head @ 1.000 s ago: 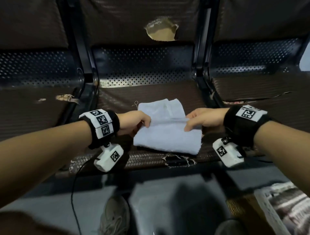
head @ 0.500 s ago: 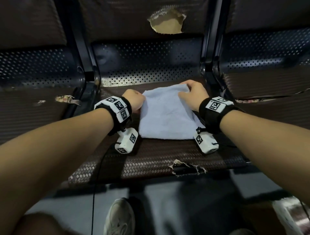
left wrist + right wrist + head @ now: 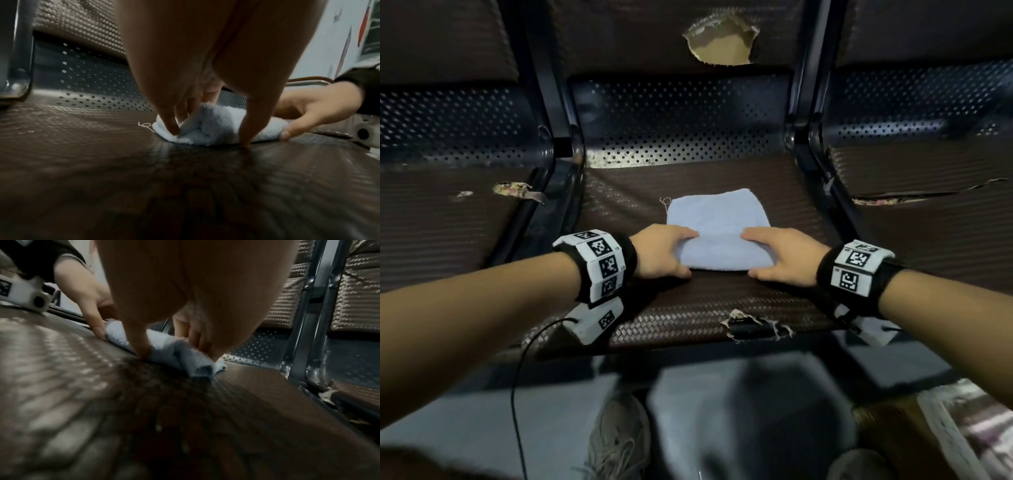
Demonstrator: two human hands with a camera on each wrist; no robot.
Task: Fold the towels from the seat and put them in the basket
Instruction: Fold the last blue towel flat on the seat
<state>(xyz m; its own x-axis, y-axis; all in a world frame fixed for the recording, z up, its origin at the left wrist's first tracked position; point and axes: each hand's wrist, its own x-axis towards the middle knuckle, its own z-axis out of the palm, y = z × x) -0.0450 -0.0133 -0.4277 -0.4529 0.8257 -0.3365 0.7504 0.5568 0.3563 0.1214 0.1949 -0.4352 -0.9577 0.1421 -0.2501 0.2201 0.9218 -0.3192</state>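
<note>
A light blue towel (image 3: 717, 219), folded into a small rectangle, lies on the brown woven middle seat (image 3: 671, 318). My left hand (image 3: 674, 251) grips its near left corner, fingers on top and thumb at the near edge. My right hand (image 3: 767, 253) holds the near right corner the same way. In the left wrist view my left hand (image 3: 207, 134) straddles the towel (image 3: 216, 128), thumb tip down on the seat. The right wrist view shows my right hand (image 3: 174, 350) over the towel's (image 3: 185, 356) bunched end layers.
Black metal dividers (image 3: 551, 171) (image 3: 822, 171) separate the seat from its neighbours. The seat's front edge has a torn patch (image 3: 753, 325). A white basket (image 3: 969, 428) shows blurred at the lower right on the floor. My shoe (image 3: 619, 438) and a black cable (image 3: 517, 377) lie below.
Both hands carried the towel's near edge over to the far side, folding it in half. They then came back and took hold of the new near edge.
</note>
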